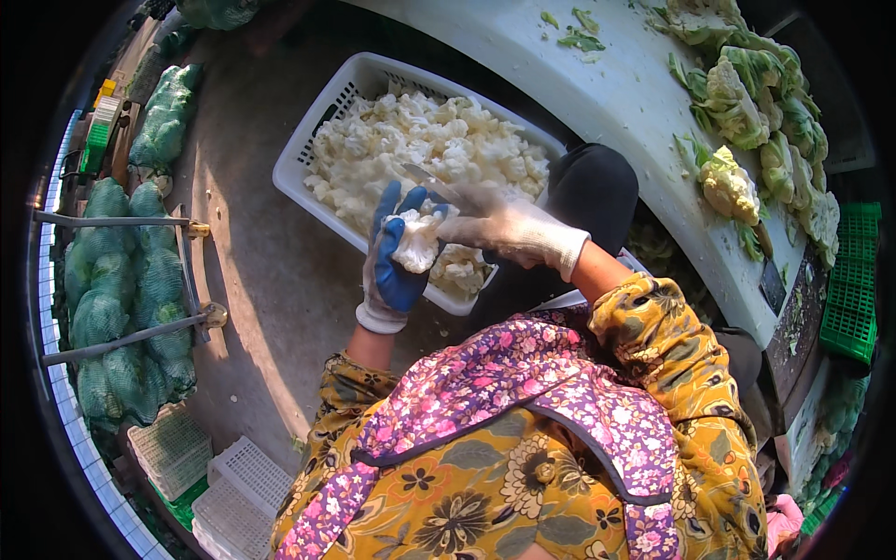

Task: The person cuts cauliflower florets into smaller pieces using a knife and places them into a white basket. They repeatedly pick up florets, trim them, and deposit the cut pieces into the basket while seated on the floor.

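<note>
My left hand [401, 259], in a blue-coated white glove, holds a cauliflower piece [418, 241] over the near edge of a white plastic basket. In a white knit glove, my right hand [500, 224] grips a small knife [428, 179]; its blade points up and to the left, just above my left fingertips. The knife's handle is hidden by my fingers. Cut cauliflower florets [427, 136] fill the white basket [297, 164] beneath. Below my hands, a smaller white container [448, 302] holds more cauliflower pieces [458, 269].
A white work surface [616, 98] on the right bears cauliflower heads [731, 105] and a large knife [773, 285]. Green net bags [105, 301] lie at left by a metal-framed cart. White crates [241, 504] stand at lower left, a green crate [848, 280] at far right.
</note>
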Demonstrator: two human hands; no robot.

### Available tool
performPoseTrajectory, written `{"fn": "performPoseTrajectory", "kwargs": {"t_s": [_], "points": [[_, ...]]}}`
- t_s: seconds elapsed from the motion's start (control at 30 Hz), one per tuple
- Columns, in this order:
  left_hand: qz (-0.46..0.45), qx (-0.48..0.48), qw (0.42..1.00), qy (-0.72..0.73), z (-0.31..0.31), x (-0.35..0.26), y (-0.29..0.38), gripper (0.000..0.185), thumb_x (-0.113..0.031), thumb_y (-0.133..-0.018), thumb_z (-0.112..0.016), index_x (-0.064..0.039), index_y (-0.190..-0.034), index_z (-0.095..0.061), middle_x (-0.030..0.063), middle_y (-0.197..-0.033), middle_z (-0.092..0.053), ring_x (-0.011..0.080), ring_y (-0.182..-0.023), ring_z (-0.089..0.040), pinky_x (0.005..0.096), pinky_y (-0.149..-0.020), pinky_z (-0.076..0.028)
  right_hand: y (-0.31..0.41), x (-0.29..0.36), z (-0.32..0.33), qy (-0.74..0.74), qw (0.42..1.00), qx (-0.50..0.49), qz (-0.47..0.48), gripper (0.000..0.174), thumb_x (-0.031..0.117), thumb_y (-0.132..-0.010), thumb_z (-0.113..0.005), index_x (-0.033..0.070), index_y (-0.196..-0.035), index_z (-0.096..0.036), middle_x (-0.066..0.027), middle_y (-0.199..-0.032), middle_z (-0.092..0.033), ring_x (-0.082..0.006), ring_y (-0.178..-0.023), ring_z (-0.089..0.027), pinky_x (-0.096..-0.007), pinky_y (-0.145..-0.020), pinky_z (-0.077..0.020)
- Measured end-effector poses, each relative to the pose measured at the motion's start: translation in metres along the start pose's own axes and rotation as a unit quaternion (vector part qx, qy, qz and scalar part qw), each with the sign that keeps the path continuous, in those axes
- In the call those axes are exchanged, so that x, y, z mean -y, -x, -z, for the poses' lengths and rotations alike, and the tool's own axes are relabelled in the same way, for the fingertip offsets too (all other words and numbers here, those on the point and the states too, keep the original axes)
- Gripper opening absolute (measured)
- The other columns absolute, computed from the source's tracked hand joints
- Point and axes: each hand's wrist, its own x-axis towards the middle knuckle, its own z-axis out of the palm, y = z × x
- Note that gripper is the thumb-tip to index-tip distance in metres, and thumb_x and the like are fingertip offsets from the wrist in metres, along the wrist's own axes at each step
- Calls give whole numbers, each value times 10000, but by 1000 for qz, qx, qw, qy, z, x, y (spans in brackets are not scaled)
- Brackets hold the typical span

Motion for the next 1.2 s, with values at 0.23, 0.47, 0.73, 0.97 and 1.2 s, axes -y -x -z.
{"fn": "performPoseTrajectory", "kwargs": {"t_s": [0.23,0.47,0.73,0.97,1.2], "points": [[71,29,983,166,-29,2,-6,602,-511,-1018,-436,-167,-1511,-400,99,-1510,-448,268,-1357,-453,483,-1114,-373,-11,6,-5,131,963,-102,212,307,202,-897,-650,68,-1172,-633,-149,-929,-676,-304,-790,-660,-384,-735,-529],[7,-1,991,132,-39,-15,-21,661,-593,-1002,-411,-161,-1501,-393,156,-1518,-430,334,-1345,-461,495,-1091,-401,23,22,9,220,917,-140,301,626,268,-957,-619,74,-1472,-320,-228,-1071,-661,-420,-962,-666,-487,-810,-529],[-18,-18,994,109,-49,-25,-26,750,-677,-980,-360,-154,-1517,-365,178,-1522,-415,400,-1362,-432,542,-1125,-359,30,19,-1,271,929,-74,240,648,180,-939,-618,55,-1496,-312,-255,-972,-660,-445,-890,-657,-503,-764,-519],[-30,-42,995,86,-32,-19,-30,724,-653,-994,-358,-149,-1515,-358,183,-1507,-427,429,-1370,-413,566,-1164,-297,13,24,-18,252,953,-58,158,636,178,-950,-586,92,-1514,-303,-291,-975,-653,-458,-919,-646,-521,-783,-502],[-106,-28,992,-59,-17,-7,-30,608,-536,-1037,-366,-146,-1504,-374,163,-1468,-468,354,-1337,-463,514,-1154,-339,1,27,-25,64,997,-6,49,610,259,-986,-543,96,-1523,-306,-148,-839,-648,-261,-698,-624,-394,-616,-497]]}}
